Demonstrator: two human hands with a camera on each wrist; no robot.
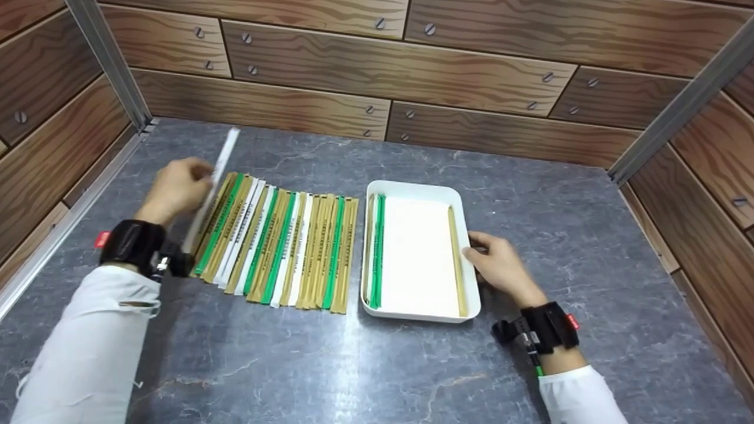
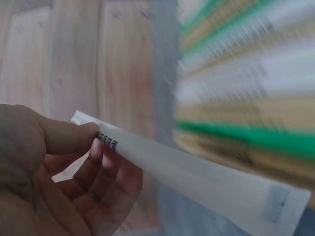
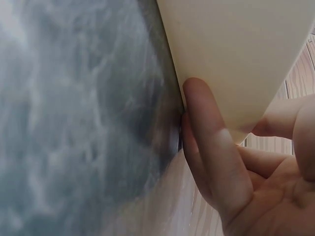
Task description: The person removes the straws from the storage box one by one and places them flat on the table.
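Note:
My left hand [image 1: 179, 187] pinches a long, flat white paper packet [image 1: 221, 159] between thumb and fingers, raised over the left end of a row of similar packets. Dark print shows on the white packet [image 2: 177, 169] in the left wrist view. The row holds many slim gold, green and white packets [image 1: 277, 247] side by side. My right hand [image 1: 498, 265] holds the right side of a white tray [image 1: 415, 189], fingers against its outer wall [image 3: 236, 54] and thumb at the rim. Inside the tray lie green packets [image 1: 377, 253] along the left wall and a gold packet [image 1: 457, 259] along the right.
The grey marbled tabletop [image 1: 283, 365] is bounded by wood-patterned panels [image 1: 330, 65] at the back and both sides. Metal posts [image 1: 112, 65] stand at the back corners. The packet row lies close to the tray's left side.

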